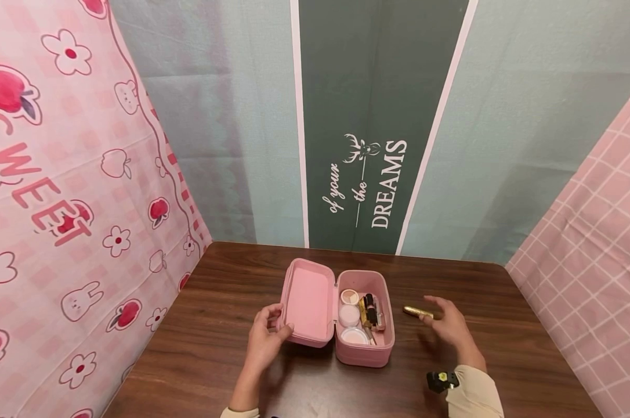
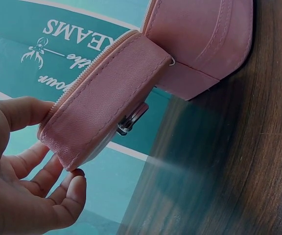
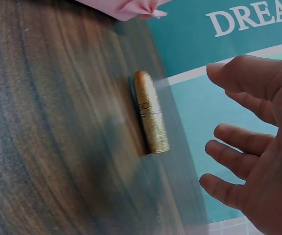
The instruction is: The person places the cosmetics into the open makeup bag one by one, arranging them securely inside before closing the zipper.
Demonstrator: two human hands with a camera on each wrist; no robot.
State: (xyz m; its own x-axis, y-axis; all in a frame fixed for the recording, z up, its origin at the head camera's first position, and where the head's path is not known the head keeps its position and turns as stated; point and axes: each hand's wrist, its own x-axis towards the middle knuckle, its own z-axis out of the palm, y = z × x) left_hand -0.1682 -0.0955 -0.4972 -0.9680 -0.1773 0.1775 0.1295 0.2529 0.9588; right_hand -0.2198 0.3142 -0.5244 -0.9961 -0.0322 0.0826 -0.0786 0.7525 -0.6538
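A pink zip makeup case (image 1: 364, 355) stands on the table with its lid (image 1: 308, 299) folded out to the left. My left hand (image 1: 265, 339) holds the lid's outer left edge, thumb on the zip side and fingers underneath, as the left wrist view shows. Inside the case lie round compacts or jars (image 1: 349, 315), black-capped tubes (image 1: 371, 310) and other small cosmetics. To the right of the case, a gold cosmetic tube (image 3: 152, 112) lies on the wood. My right hand (image 1: 451, 326) hovers beside it, fingers spread and apart from the tube.
The brown wooden table (image 1: 216, 325) ends at a back edge against a hanging cloth (image 1: 357, 87) with printed lettering. Patterned pink cloths hang at the left (image 1: 75, 174) and right (image 1: 597, 244). A black device (image 1: 442, 381) sits at the right wrist.
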